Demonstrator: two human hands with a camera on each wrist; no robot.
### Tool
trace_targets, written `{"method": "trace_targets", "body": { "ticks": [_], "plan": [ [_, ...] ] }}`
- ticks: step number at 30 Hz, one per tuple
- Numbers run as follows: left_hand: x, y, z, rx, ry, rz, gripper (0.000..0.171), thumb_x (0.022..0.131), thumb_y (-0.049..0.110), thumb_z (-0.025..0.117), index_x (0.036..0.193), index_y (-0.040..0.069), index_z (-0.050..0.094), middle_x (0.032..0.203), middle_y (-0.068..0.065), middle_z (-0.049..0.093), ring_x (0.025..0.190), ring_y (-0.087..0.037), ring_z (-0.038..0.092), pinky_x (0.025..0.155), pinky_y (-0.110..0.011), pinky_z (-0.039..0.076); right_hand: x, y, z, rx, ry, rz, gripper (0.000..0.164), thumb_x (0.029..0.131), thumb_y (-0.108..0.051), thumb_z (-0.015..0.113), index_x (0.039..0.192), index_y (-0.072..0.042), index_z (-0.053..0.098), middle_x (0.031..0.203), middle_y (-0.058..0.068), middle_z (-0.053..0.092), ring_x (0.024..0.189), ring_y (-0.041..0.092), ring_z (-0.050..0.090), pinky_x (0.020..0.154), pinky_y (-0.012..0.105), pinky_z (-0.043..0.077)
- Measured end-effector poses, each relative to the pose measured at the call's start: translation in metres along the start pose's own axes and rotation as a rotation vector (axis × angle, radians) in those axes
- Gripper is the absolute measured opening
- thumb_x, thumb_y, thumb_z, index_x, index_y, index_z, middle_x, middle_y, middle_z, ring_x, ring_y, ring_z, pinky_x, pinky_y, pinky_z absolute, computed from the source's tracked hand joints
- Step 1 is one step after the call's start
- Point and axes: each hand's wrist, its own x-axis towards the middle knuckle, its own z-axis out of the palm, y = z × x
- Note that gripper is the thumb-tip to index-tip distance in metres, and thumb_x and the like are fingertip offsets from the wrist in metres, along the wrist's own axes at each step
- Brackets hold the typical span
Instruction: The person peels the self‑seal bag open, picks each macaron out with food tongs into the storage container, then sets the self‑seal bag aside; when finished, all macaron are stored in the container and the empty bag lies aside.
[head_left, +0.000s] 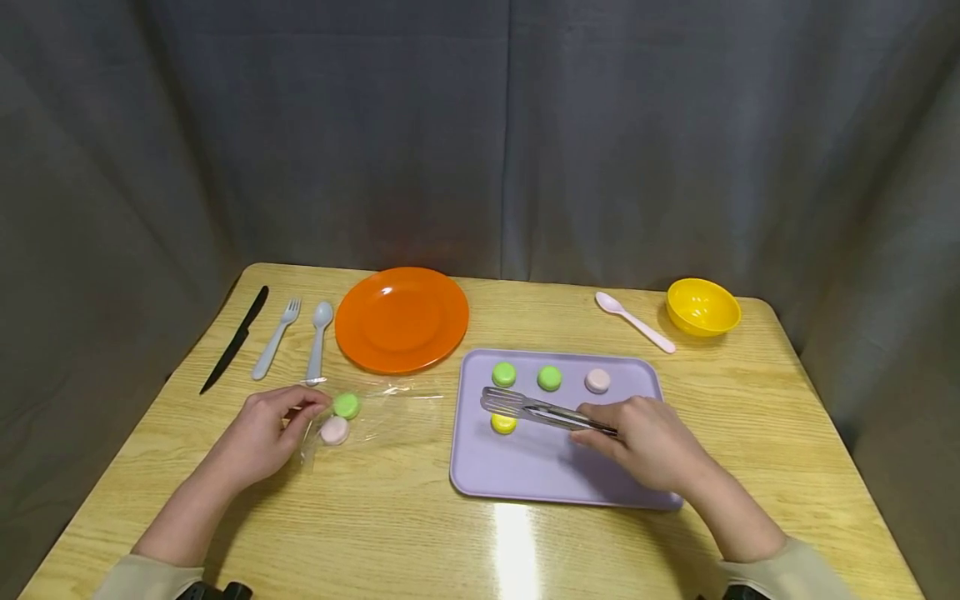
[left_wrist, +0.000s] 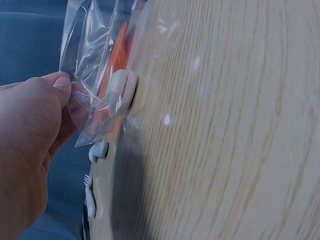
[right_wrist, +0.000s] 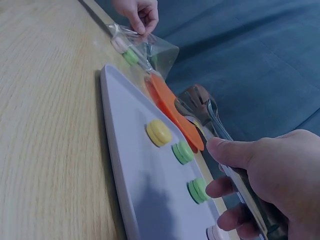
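My left hand (head_left: pixel 268 429) pinches the edge of a clear plastic bag (head_left: pixel 405 408), lifting its upper side in the left wrist view. Inside the bag lie a green macaron (head_left: pixel 347 406) and a pale pink macaron (head_left: pixel 334 431). My right hand (head_left: pixel 651 440) grips metal tongs (right_wrist: pixel 235 172) over a lilac tray (head_left: pixel 480 475), their slotted ends pointing left with nothing between them. On the tray sit a yellow macaron (right_wrist: pixel 159 132), partly covered by the tongs in the head view, two green macarons (head_left: pixel 504 374) and one pale pink macaron (head_left: pixel 597 381).
An orange plate (head_left: pixel 402 321) stands behind the bag. At the left lie a black knife (head_left: pixel 236 340), a grey fork (head_left: pixel 277 339) and a grey spoon (head_left: pixel 318 340). A pink spoon (head_left: pixel 636 322) and a yellow bowl (head_left: pixel 702 308) are at the back right.
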Motion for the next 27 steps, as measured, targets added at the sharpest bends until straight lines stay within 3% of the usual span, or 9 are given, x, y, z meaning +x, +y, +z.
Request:
{"method": "trace_targets", "body": {
  "ticks": [9,18,27],
  "plan": [
    [-0.002,-0.001,-0.001,0.003,0.002,-0.007,0.018,0.097,-0.005,0.074,0.106,0.011,0.078,0.104,0.004,0.076,0.08,-0.009,0.063,0.067,-0.028,0.055,0.032,-0.021,0.012,-0.003,-0.039,-0.039,0.017,0.098,-0.043,0.077,0.102,-0.026,0.075,0.072,-0.018,0.057,0.062,0.005,0.048,0.054,0.034,0.043],
    [-0.002,-0.001,0.002,-0.009,0.011,0.004,0.019,0.095,-0.006,0.076,0.106,0.01,0.078,0.105,0.004,0.076,0.081,-0.009,0.063,0.066,-0.026,0.053,0.06,-0.038,0.033,-0.016,-0.109,-0.124,0.029,0.1,-0.046,0.073,0.083,-0.028,0.058,0.063,-0.015,0.041,0.056,0.009,0.044,0.049,0.03,0.037],
    [-0.003,-0.001,0.002,-0.019,0.009,0.011,0.02,0.095,-0.006,0.076,0.107,0.011,0.077,0.103,0.005,0.075,0.076,-0.008,0.06,0.064,-0.025,0.052,0.082,-0.051,0.045,-0.032,-0.145,-0.138,0.027,0.102,-0.045,0.071,0.086,-0.025,0.062,0.062,-0.013,0.044,0.057,0.01,0.047,0.051,0.034,0.041]
  ]
}}
